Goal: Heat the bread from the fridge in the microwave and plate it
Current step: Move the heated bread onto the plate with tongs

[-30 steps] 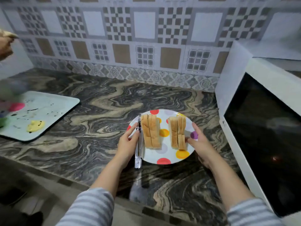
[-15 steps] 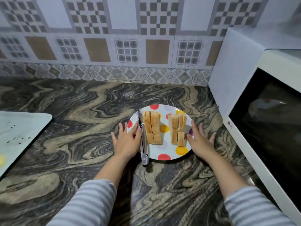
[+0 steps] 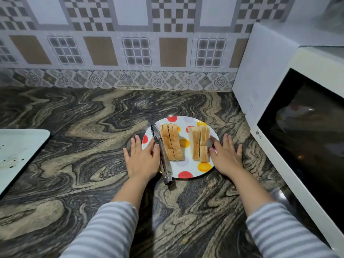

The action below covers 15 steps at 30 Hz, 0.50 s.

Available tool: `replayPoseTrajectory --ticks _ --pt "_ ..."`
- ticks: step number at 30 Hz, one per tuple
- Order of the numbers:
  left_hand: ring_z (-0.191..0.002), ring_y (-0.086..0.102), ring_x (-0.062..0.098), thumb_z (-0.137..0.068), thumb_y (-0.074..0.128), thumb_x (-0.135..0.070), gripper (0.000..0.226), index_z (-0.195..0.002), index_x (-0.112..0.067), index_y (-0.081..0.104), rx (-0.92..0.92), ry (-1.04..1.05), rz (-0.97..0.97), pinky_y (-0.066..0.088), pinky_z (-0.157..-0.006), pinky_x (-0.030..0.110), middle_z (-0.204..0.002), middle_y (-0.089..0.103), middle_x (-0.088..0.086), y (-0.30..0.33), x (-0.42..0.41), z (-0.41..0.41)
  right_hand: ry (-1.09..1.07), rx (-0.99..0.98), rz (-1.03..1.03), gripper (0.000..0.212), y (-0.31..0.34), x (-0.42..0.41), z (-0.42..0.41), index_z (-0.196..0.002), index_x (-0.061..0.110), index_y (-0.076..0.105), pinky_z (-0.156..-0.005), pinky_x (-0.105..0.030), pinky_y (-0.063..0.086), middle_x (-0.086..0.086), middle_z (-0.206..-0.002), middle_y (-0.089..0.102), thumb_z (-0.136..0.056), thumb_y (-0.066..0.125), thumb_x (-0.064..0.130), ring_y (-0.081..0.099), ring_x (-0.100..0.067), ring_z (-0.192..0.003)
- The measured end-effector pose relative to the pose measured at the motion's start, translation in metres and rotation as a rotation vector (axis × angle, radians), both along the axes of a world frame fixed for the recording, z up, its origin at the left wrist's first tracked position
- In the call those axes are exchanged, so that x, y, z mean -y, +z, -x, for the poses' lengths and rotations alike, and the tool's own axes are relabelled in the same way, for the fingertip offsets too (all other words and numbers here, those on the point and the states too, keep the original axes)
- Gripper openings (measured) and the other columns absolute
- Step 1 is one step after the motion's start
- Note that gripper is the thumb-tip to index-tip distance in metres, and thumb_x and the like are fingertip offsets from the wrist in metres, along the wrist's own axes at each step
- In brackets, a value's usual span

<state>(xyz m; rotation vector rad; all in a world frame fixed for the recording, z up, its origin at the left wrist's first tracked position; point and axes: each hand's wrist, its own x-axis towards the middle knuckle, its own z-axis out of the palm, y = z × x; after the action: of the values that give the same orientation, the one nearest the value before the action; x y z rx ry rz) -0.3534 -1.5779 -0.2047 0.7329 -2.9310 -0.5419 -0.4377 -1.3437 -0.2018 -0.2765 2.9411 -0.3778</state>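
Polka-dot plate (image 3: pixel 188 170) between the hands; two stacks of sliced bread (image 3: pixel 172 142) on it, metal tongs (image 3: pixel 162 155) alongside. Left hand (image 3: pixel 142 159) and right hand (image 3: pixel 226 155) flat, fingers spread, gripping nothing. Microwave (image 3: pixel 290 116) beyond right hand. Judged: plating done; next, withdraw hands.

Sliced bread (image 3: pixel 171 142) stacks lie on spotted plate (image 3: pixel 188 169).

A home kitchen. A swirled dark stone counter (image 3: pixel 78 116) spreads under the hands, patterned wall tiles (image 3: pixel 130 34) rise beyond the fingertips, a white microwave (image 3: pixel 290 101) stands just right of the right hand (image 3: pixel 225 157), and a polka-dot plate (image 3: pixel 188 164) of sliced bread (image 3: pixel 171 142) sits between both hands.
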Motion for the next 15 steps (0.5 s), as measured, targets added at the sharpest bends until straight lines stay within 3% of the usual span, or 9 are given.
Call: replayPoseTrajectory --ticks 8,15 --pt "-0.149 -0.006 0.019 -0.098 0.017 -0.05 0.051 -0.147 -0.041 0.026 -0.006 -0.005 0.016 -0.007 -0.118 0.047 -0.162 0.003 0.005 -0.0006 -0.001 -0.0001 0.01 0.009 -0.006 0.053 0.0014 -0.0027 -0.002 -0.151 0.038 0.004 -0.116 -0.05 -0.01 -0.005 -0.161 -0.012 -0.101 0.019 0.044 -0.017 -0.018 -0.147" --pt "-0.149 -0.004 0.019 -0.097 0.017 -0.055 0.059 -0.152 -0.033 0.011 -0.029 0.001 -0.028 -0.006 -0.118 0.047 -0.162 0.005 0.007 0.0011 -0.0006 -0.0016 0.005 0.038 0.043 0.054 0.0055 -0.003 -0.0036 -0.152 0.038 0.004 -0.116 -0.048 -0.011 -0.004 -0.161 -0.008 -0.101 0.02 0.045 -0.015 -0.017 -0.147"
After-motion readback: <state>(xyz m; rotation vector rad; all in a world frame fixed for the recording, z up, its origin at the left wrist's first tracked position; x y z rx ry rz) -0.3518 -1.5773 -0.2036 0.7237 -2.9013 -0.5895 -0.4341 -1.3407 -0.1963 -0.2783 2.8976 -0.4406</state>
